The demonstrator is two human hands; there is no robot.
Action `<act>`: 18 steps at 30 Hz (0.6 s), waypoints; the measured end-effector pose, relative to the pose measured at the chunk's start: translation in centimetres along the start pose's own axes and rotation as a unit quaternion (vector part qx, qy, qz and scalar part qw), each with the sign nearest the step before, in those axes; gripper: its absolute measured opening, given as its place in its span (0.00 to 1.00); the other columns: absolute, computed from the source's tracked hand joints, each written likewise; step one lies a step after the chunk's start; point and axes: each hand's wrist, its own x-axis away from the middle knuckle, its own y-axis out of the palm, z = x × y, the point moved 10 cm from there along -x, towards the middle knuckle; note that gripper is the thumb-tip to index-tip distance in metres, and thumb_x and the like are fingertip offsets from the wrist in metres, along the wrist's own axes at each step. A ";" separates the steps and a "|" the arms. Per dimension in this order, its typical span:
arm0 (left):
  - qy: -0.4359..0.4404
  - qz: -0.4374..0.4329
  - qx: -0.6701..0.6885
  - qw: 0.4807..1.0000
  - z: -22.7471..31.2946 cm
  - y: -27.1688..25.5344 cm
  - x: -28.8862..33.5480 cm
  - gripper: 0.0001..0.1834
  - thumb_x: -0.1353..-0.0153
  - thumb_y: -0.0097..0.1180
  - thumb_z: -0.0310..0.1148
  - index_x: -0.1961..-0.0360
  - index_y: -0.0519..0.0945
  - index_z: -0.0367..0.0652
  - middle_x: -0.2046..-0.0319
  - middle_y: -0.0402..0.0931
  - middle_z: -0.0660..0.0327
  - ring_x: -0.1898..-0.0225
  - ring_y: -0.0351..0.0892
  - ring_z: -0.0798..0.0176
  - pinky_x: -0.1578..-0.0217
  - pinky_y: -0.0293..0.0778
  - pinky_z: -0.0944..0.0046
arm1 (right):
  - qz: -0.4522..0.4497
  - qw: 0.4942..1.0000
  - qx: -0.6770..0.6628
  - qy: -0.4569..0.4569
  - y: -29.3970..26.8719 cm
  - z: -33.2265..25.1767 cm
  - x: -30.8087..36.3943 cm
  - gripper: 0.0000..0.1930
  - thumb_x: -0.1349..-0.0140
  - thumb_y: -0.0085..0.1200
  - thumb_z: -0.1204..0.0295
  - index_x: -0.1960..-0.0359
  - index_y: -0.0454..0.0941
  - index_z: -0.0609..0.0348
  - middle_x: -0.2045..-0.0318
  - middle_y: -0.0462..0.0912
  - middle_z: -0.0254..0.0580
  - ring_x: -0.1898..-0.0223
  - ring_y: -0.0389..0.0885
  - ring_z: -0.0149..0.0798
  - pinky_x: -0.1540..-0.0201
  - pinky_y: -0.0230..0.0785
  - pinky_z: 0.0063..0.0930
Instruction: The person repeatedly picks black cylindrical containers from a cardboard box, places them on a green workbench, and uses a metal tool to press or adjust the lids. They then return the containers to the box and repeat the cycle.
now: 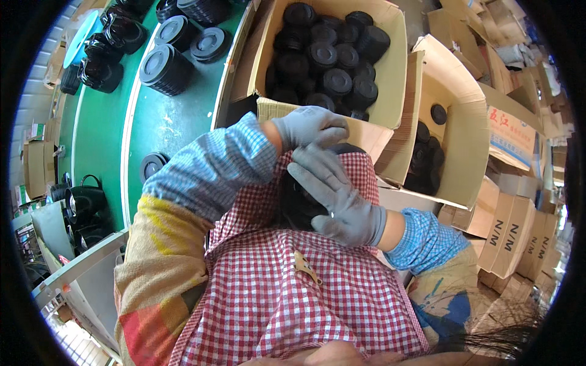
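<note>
Both my hands wear grey gloves and meet above my lap, in front of the cardboard box of black lids. My left hand is bent over with its fingers curled; what they close on, if anything, is hidden. Just below it, my right hand has its fingers stretched toward the left hand and its thumb apart. A dark, rounded shape lies beneath the right hand, against the checked apron; its kind is hard to tell. Another bit of black shows beyond the right fingers.
Ahead stands an open cardboard box heaped with round black lids. A second box on the right holds fewer. Left is a green worktable with stacked black lids and glossy black pots. Closed cartons stand at right.
</note>
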 end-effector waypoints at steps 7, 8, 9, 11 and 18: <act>0.230 0.144 -0.148 0.951 18.2 -2.6 9.6 0.19 0.36 0.58 0.36 0.47 0.78 0.39 0.49 0.76 0.53 0.49 0.78 0.52 0.49 0.75 0.53 | -0.009 0.933 -0.346 0.102 -0.7 4.3 0.6 0.50 0.32 0.20 0.28 0.21 0.45 0.56 0.23 0.54 0.52 0.23 0.52 0.49 0.23 0.42 0.39; 0.281 0.062 -0.093 0.953 20.5 1.1 9.7 0.20 0.38 0.57 0.40 0.47 0.79 0.43 0.50 0.76 0.56 0.48 0.78 0.55 0.49 0.74 0.53 | -0.017 0.936 -0.340 0.091 -0.6 3.5 0.2 0.53 0.34 0.20 0.26 0.20 0.43 0.56 0.23 0.53 0.51 0.22 0.50 0.47 0.23 0.41 0.37; 0.269 0.053 -0.107 0.956 20.9 3.8 8.7 0.21 0.42 0.58 0.42 0.49 0.80 0.46 0.52 0.76 0.58 0.49 0.76 0.56 0.49 0.73 0.53 | -0.025 0.937 -0.339 0.076 -0.5 3.2 -0.2 0.55 0.36 0.19 0.24 0.20 0.40 0.57 0.22 0.53 0.49 0.21 0.49 0.45 0.23 0.41 0.35; 0.253 0.078 -0.166 0.950 19.7 5.8 7.6 0.18 0.43 0.59 0.44 0.53 0.80 0.49 0.55 0.76 0.60 0.52 0.76 0.57 0.52 0.73 0.53 | -0.018 0.873 -0.475 0.106 -0.1 4.3 0.0 0.55 0.36 0.18 0.24 0.21 0.49 0.59 0.23 0.55 0.52 0.21 0.49 0.45 0.23 0.42 0.37; 0.184 0.086 -0.173 0.964 17.6 7.3 5.6 0.15 0.46 0.61 0.45 0.60 0.79 0.51 0.71 0.75 0.68 0.67 0.77 0.63 0.64 0.73 0.58 | 0.041 0.990 -0.103 -0.086 -4.4 4.4 -4.5 0.41 0.25 0.23 0.37 0.49 0.84 0.59 0.51 0.86 0.45 0.39 0.74 0.55 0.31 0.57 0.46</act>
